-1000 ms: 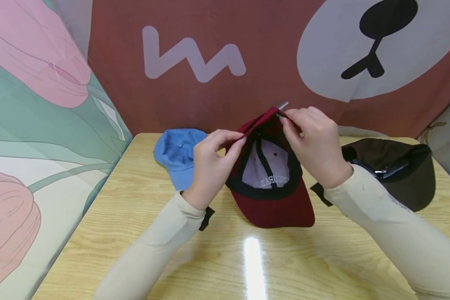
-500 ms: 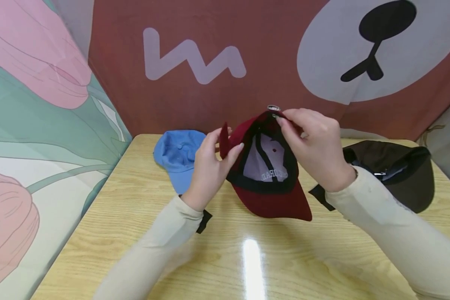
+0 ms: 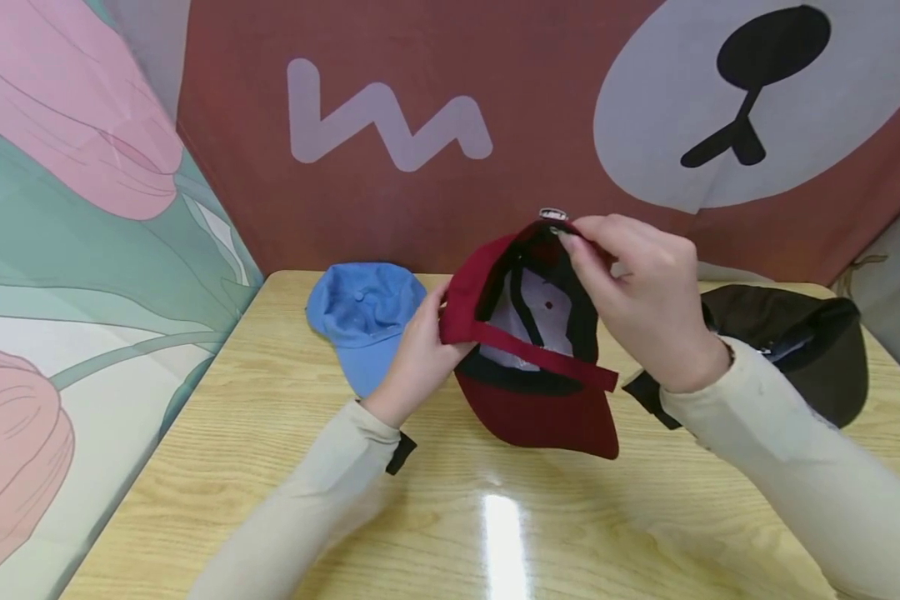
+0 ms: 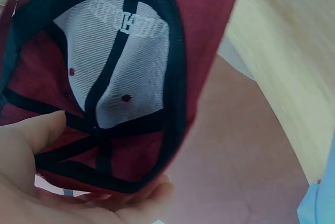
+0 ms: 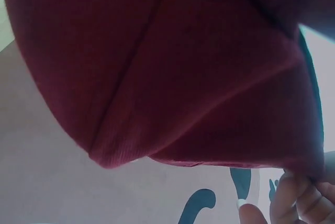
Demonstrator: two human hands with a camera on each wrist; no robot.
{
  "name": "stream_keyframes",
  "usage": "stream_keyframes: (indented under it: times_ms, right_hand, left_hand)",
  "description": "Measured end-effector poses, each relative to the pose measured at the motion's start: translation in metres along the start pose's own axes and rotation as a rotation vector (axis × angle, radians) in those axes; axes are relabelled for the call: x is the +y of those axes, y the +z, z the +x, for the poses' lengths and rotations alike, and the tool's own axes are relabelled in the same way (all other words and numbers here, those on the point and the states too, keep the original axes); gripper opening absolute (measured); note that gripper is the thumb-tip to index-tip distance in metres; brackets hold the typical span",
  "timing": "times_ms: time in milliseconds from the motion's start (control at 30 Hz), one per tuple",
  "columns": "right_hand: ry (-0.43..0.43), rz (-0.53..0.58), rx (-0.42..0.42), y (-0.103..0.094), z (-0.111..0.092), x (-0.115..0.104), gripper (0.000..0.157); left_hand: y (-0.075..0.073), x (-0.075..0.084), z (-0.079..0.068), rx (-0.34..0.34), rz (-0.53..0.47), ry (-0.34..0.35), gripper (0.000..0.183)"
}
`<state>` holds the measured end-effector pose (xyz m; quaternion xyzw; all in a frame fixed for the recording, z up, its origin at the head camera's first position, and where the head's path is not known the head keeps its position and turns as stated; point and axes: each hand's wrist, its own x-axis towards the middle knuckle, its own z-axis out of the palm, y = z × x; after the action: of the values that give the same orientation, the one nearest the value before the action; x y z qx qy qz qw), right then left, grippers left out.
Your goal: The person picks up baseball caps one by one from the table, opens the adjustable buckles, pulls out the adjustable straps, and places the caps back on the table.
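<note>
A dark red baseball cap (image 3: pixel 480 283) is held over the table, its hollow side facing me and its brim (image 3: pixel 547 425) pointing down. My left hand (image 3: pixel 416 358) grips the cap's left side, with the thumb inside and fingers behind the crown in the left wrist view. My right hand (image 3: pixel 645 292) pinches the back edge beside a small metal buckle (image 3: pixel 553 214). A loose red strap (image 3: pixel 543 357) lies across the opening, its free end pointing right. White lettering (image 4: pixel 128 22) shows reversed inside the front panel. In the right wrist view, the red crown (image 5: pixel 131 77) fills most of the picture.
A light blue cap (image 3: pixel 363 308) lies on the wooden table (image 3: pixel 217 475) at the back left. On the right sits a dark brown cap (image 3: pixel 817 367), partly behind my right forearm. A brown cloth (image 3: pixel 450 208) with a cartoon animal face hangs behind the table.
The red strap has come away from the back edge and dropped across the opening. My left hand has shifted from pinching near the strap to gripping the cap's side; my right stays near the buckle.
</note>
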<state>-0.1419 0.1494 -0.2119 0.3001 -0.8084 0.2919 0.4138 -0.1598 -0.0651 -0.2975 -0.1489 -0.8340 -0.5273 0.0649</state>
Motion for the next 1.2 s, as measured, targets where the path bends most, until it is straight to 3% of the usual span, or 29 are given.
stream_keyframes:
  times_ms: [133, 333, 567, 633, 733, 900, 1200]
  right_hand:
    - [-0.023, -0.01, -0.013, -0.003, 0.0, 0.002, 0.013]
    - [-0.018, -0.011, -0.013, -0.008, -0.001, 0.006, 0.014]
    - [-0.004, 0.009, 0.001, -0.009, -0.001, 0.01, 0.014]
    - [-0.003, 0.007, -0.003, -0.008, -0.001, 0.011, 0.014]
    - [0.007, 0.016, 0.003, -0.006, -0.002, 0.012, 0.012]
    - [0.016, 0.023, 0.017, -0.003, -0.005, 0.014, 0.011]
    - [-0.078, 0.035, -0.035, 0.003, -0.015, 0.017, 0.019]
  left_hand:
    - [0.0, -0.006, -0.002, -0.001, -0.002, -0.021, 0.067]
    - [0.001, -0.012, -0.004, -0.028, -0.08, -0.138, 0.065]
    - [0.002, -0.016, -0.009, -0.032, -0.095, -0.19, 0.04]
    - [0.004, -0.016, -0.01, -0.026, -0.179, -0.23, 0.04]
    - [0.008, -0.016, -0.012, -0.002, -0.394, -0.284, 0.043]
    - [0.015, -0.012, -0.011, 0.055, -0.718, -0.302, 0.046]
    - [0.019, -0.006, -0.013, 0.19, -0.925, -0.339, 0.047]
